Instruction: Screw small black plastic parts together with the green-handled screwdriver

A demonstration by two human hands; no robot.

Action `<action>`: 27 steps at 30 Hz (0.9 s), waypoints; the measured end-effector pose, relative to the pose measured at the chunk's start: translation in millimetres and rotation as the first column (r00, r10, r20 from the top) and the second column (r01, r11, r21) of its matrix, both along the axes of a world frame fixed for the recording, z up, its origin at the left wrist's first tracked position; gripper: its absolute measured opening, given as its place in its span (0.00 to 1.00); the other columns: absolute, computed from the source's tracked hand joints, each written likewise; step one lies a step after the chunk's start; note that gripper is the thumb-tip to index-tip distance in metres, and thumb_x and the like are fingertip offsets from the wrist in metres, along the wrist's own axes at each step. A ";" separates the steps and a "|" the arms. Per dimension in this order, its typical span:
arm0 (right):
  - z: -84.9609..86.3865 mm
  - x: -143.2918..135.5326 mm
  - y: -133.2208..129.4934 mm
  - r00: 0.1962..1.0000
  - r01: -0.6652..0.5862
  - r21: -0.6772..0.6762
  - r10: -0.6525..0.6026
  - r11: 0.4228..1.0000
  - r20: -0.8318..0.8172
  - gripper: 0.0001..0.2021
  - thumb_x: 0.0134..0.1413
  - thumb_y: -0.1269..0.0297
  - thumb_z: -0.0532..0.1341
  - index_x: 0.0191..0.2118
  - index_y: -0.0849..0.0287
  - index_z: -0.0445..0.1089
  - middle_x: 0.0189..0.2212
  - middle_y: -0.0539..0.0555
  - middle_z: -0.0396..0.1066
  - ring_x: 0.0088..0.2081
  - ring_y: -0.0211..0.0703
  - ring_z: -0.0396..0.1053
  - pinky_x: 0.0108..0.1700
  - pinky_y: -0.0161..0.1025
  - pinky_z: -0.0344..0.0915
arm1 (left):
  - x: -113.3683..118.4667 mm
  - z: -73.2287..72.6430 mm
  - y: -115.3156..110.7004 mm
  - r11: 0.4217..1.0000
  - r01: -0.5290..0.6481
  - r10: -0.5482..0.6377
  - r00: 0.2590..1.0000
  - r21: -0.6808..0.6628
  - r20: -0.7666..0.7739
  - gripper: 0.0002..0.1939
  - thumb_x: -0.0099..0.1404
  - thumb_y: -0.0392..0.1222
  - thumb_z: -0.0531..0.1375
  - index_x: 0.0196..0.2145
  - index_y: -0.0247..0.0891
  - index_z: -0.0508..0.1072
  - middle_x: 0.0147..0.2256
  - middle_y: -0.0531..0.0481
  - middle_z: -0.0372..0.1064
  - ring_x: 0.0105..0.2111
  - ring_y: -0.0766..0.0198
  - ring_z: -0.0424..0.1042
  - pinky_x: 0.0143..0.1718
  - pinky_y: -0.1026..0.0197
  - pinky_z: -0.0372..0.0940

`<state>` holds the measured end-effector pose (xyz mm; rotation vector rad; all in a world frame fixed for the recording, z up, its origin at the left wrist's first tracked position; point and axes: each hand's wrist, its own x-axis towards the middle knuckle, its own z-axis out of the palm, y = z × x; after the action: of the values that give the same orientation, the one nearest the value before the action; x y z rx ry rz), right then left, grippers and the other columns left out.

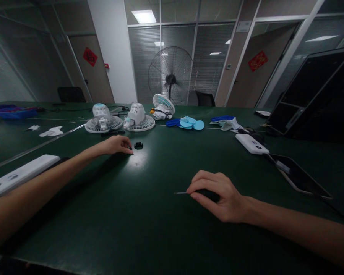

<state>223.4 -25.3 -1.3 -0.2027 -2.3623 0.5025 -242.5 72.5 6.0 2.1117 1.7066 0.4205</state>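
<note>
A screwdriver (208,194) with a black handle and a thin metal shaft is in my right hand (222,196), its fingers wrapped round the handle. The shaft points left, low over the green table. My left hand (119,145) reaches out farther away, thumb and fingertips pinched together close to the tabletop. Something small and dark shows at those fingertips, too little of it to name. Just right of them lies a small black part (138,145), apart from the hand.
White fan heads (139,118) with round grilles stand along the far side. Near them lie light-blue fan blades (192,123) and gloves (225,121). White power banks (251,144) flank both sides, with a dark tablet (301,175) at right. A blue tray (15,112) sits far left.
</note>
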 end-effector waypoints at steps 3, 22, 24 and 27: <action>-0.8 0.0 0.5 1.000 0.003 0.004 -0.003 1.000 -0.002 0.06 0.69 0.71 0.62 0.48 0.61 0.75 0.38 0.55 0.74 0.36 0.39 0.72 0.34 0.35 0.68 | -3.3 4.1 2.1 0.996 -0.010 0.013 0.999 -0.086 0.040 0.20 0.51 0.59 0.72 0.35 0.43 0.83 0.34 0.48 0.79 0.32 0.56 0.77 0.33 0.62 0.67; -2.1 1.1 1.0 1.000 0.010 0.016 -0.010 1.000 0.029 0.06 0.69 0.71 0.62 0.48 0.61 0.75 0.39 0.55 0.74 0.36 0.39 0.72 0.35 0.34 0.67 | 15.4 4.7 -18.0 0.978 0.059 -0.059 0.998 0.202 -0.010 0.19 0.67 0.59 0.63 0.42 0.41 0.81 0.40 0.45 0.79 0.39 0.54 0.77 0.41 0.56 0.70; -1.4 0.8 1.0 1.000 0.010 0.017 -0.010 1.000 0.027 0.06 0.70 0.70 0.62 0.48 0.61 0.75 0.38 0.55 0.74 0.36 0.39 0.73 0.34 0.34 0.67 | 21.4 1.5 -21.9 0.959 -0.017 0.000 0.998 0.282 0.062 0.20 0.68 0.59 0.62 0.43 0.40 0.80 0.41 0.45 0.79 0.39 0.53 0.77 0.42 0.55 0.70; 0.0 0.4 0.2 1.000 0.002 0.013 -0.003 1.000 0.025 0.06 0.70 0.70 0.61 0.48 0.61 0.75 0.38 0.55 0.74 0.36 0.39 0.73 0.34 0.33 0.67 | 32.1 -2.1 -27.2 0.926 -0.117 0.049 0.980 0.358 0.191 0.21 0.66 0.60 0.64 0.43 0.39 0.80 0.43 0.44 0.80 0.43 0.51 0.78 0.48 0.52 0.71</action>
<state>223.8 -25.1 -1.3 -0.2074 -2.3890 0.4859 -210.3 45.2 3.9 2.1715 1.7206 0.9962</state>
